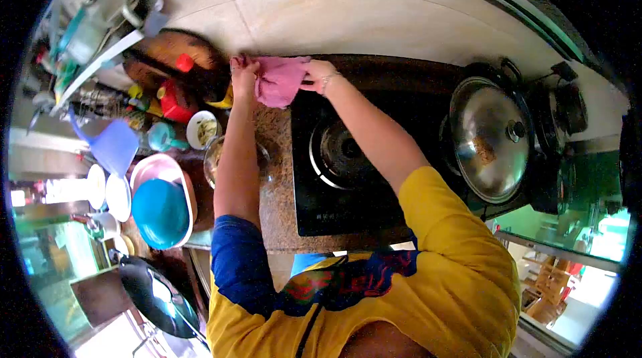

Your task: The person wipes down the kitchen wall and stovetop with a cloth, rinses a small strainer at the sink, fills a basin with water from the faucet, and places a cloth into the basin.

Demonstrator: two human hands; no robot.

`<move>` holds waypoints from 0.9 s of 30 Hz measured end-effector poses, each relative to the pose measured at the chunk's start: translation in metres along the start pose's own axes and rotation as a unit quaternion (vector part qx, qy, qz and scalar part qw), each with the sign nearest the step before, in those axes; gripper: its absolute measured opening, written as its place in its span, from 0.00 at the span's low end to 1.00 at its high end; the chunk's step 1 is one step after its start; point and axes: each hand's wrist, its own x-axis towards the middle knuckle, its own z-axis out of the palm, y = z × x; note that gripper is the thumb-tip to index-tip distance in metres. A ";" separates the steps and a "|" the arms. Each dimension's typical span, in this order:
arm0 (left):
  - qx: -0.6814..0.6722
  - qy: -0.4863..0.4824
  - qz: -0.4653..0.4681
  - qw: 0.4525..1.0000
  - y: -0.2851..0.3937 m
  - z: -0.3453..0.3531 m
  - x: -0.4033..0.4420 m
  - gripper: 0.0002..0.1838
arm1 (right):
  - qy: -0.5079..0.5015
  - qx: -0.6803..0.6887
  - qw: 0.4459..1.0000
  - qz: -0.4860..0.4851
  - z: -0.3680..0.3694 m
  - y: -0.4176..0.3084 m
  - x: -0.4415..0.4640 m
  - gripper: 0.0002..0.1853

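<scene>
Cloth [277,84] noted between both hands above the back of the desk [274,207], near the stove's [317,214] rear left corner, left hand's [245,72] grip pinched closed on one end, right hand's [321,76] closed on the other, lid [491,151] well apart rightward.

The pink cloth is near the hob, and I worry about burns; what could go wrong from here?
The cloth is by the hob, so its edge could scorch if the burner is lit; I can't tell. The right forearm reaches over the burner, with the same risk. The left forearm crosses over the clear bowl and might knock it.
</scene>
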 end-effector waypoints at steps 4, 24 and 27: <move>0.372 0.017 0.111 0.922 -0.052 0.020 0.009 0.22 | 0.058 0.076 0.995 -0.007 -0.015 0.005 0.022 0.13; 0.458 -0.360 0.199 0.788 -0.166 0.256 -0.071 0.25 | 0.188 0.281 0.928 -0.159 -0.228 0.022 -0.073 0.04; 0.449 -0.421 0.216 0.758 -0.194 0.286 -0.084 0.21 | 0.227 0.251 0.930 -0.145 -0.243 0.014 -0.082 0.05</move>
